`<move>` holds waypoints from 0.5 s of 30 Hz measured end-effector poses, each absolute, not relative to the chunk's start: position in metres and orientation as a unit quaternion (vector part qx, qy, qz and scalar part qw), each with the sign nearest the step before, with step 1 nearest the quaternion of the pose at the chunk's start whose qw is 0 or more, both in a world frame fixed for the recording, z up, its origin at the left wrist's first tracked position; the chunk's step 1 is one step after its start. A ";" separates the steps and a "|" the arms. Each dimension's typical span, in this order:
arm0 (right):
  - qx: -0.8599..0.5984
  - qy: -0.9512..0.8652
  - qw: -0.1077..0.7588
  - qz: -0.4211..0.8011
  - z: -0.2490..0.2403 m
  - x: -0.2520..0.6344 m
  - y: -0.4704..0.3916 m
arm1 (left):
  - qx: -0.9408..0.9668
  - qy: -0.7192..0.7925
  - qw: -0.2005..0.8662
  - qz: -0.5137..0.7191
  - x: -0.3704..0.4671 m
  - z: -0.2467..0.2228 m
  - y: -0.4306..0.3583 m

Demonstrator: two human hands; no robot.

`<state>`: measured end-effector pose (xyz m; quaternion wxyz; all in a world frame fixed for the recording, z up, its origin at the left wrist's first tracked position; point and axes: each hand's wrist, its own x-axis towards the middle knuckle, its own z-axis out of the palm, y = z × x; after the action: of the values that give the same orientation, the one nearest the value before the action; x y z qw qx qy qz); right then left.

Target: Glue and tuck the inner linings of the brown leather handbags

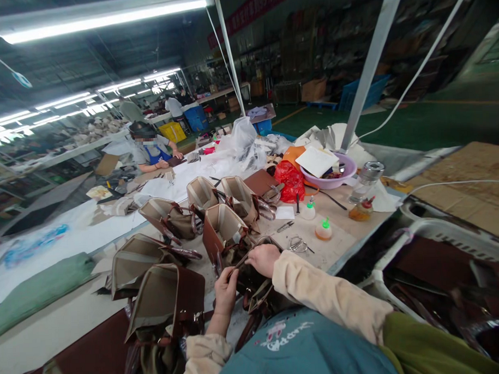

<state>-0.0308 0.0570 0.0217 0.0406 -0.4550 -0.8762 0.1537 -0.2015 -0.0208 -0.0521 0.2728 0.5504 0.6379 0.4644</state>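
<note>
Near the worktop (337,244) front edge, both the left hand (225,292) and right hand (263,259) gripped a dark brown handbag (248,280).

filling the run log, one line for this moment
left hand: grips brown bag | right hand: on bag top | nearby: scissors, glue bottle

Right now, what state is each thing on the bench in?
Left hand: gripping the dark brown bag.
Right hand: on the bag's top edge.
Dark brown bag: held at the bench edge.
Tan-lined bags: upright, mouths open.
Scissors: lying flat.
Green-capped bottle: upright, capped.
Purple basin: upright, papers on it.
</note>
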 end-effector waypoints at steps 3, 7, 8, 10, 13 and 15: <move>-0.457 -0.874 0.039 0.159 0.022 -0.032 0.059 | 0.551 0.637 0.274 0.464 -0.202 -0.053 -0.021; -0.458 -0.873 0.035 0.165 0.022 -0.033 0.061 | 0.550 0.638 0.277 0.462 -0.204 -0.055 -0.019; -0.459 -0.872 0.035 0.166 0.022 -0.034 0.061 | 0.550 0.638 0.278 0.461 -0.204 -0.056 -0.019; -0.461 -0.871 0.035 0.167 0.022 -0.034 0.062 | 0.551 0.638 0.280 0.460 -0.205 -0.055 -0.018; -0.463 -0.870 0.038 0.168 0.021 -0.034 0.062 | 0.549 0.640 0.279 0.459 -0.205 -0.053 -0.017; -0.464 -0.869 0.039 0.170 0.021 -0.034 0.062 | 0.549 0.642 0.277 0.458 -0.205 -0.050 -0.017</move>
<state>-0.0344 0.0621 0.0211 0.0389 -0.4640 -0.8686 0.1696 -0.2046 -0.0172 -0.0505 0.2774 0.5488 0.6420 0.4579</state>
